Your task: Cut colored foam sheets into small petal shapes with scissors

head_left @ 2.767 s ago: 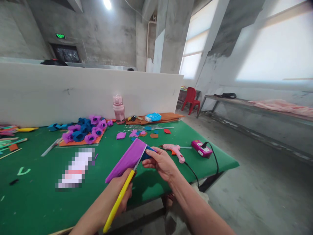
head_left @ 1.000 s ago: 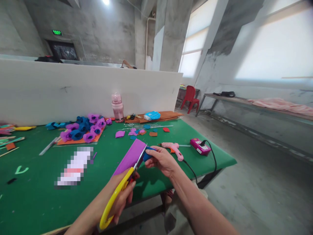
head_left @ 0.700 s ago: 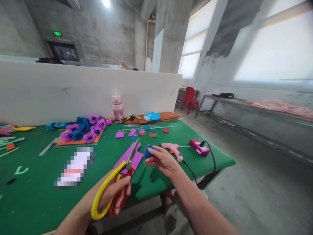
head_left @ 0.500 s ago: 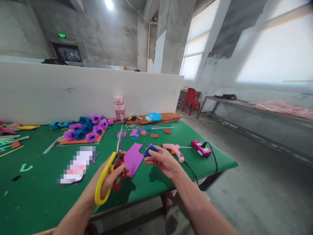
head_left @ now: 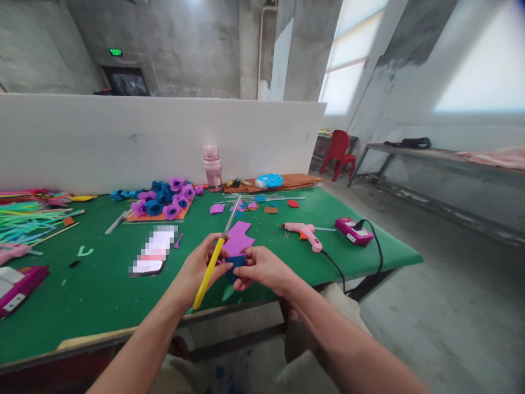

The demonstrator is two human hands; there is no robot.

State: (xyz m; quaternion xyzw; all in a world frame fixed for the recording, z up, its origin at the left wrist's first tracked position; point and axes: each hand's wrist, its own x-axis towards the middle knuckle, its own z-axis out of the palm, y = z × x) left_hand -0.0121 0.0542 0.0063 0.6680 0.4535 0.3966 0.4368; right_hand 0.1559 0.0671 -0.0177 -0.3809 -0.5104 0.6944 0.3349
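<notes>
My left hand (head_left: 207,261) is closed around a pair of scissors (head_left: 211,268) with a yellow handle, blades pointing up and away. Its fingertips also meet a small dark-blue foam piece (head_left: 236,261). My right hand (head_left: 262,268) pinches that blue piece from the other side, so the hands are close together above the table's near edge. Just beyond the fingers is a purple foam sheet (head_left: 240,236) with a cut-out edge; whether it is held or lies on the table I cannot tell. Small purple cut pieces (head_left: 217,209) lie farther back.
Purple and blue foam flowers (head_left: 164,200) are piled on an orange sheet. A pink glue gun (head_left: 305,232) lies to the right, its cord near a magenta box (head_left: 353,231). A phone (head_left: 158,249) is at left; a pink bottle (head_left: 212,169) stands by the white partition (head_left: 164,137).
My hands have come together at the blue foam piece, which was in my right hand alone. The scissors have turned, and the view has shifted, showing more of the table's left side.
</notes>
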